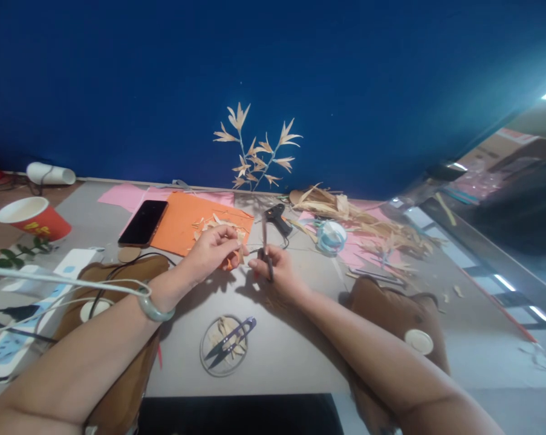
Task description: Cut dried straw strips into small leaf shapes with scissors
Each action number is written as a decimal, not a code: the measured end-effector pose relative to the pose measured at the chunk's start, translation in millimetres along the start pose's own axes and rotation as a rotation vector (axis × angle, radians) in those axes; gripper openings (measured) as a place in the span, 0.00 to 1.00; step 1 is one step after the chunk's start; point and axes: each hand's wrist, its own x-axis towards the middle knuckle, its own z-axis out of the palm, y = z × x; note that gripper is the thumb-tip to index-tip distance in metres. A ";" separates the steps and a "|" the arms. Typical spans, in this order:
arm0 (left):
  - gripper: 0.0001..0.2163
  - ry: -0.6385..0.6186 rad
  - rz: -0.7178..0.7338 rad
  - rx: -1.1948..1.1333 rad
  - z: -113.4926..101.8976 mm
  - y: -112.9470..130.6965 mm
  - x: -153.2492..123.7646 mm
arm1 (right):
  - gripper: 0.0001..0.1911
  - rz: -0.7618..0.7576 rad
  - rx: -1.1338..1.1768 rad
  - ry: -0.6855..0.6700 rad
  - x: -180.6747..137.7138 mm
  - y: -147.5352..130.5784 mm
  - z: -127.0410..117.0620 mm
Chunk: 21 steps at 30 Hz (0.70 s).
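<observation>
Near the middle of the table, my left hand is closed in a pinch on a small pale strip of dried husk. A bit of orange shows beneath its fingers; I cannot make out what that is. Just to the right, my right hand is wrapped around dark scissors, their blades pointing up and away from me. The two hands are close together but apart. Between my forearms, purple-handled thread snips lie across a round clear dish with husk pieces in it. Behind, branches with husk flowers stand against the blue wall.
Husk scraps lie on an orange sheet beside a phone. A glue gun, a tape roll and dried husks are to the right. A paper cup and power strip stand left. Brown cushions flank my forearms.
</observation>
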 end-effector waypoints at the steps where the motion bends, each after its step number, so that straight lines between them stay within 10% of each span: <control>1: 0.08 -0.043 -0.013 0.027 0.6 -0.7 0.0 | 0.20 -0.029 0.022 0.033 0.8 -0.8 -0.6; 6: 0.05 -0.189 0.020 0.271 2.6 -8.7 -1.7 | 0.21 -0.096 0.109 0.098 0.0 -5.7 -1.9; 21: 0.07 -0.097 0.022 0.389 -0.6 -1.7 1.4 | 0.19 -0.098 0.116 0.042 -1.8 -5.1 -0.6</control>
